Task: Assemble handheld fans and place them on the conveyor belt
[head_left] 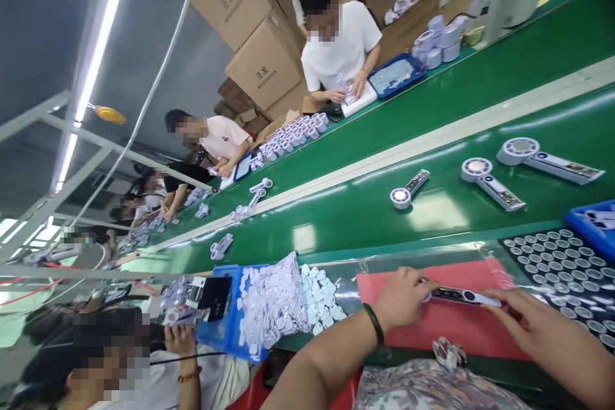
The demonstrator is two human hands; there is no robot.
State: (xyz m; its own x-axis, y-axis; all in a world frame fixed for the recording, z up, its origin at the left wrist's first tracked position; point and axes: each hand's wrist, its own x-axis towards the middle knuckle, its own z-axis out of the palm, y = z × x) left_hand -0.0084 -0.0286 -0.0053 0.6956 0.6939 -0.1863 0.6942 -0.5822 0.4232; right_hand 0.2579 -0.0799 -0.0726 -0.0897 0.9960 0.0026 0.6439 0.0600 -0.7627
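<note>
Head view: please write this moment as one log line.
left hand: grips white-black plastic handle | right hand: touches its end | under: pink mat

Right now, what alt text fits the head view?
The left hand and right hand hold a white handheld device over a red mat. Similar devices lie along a green conveyor belt beyond, beside a blue crate of white parts.
</note>
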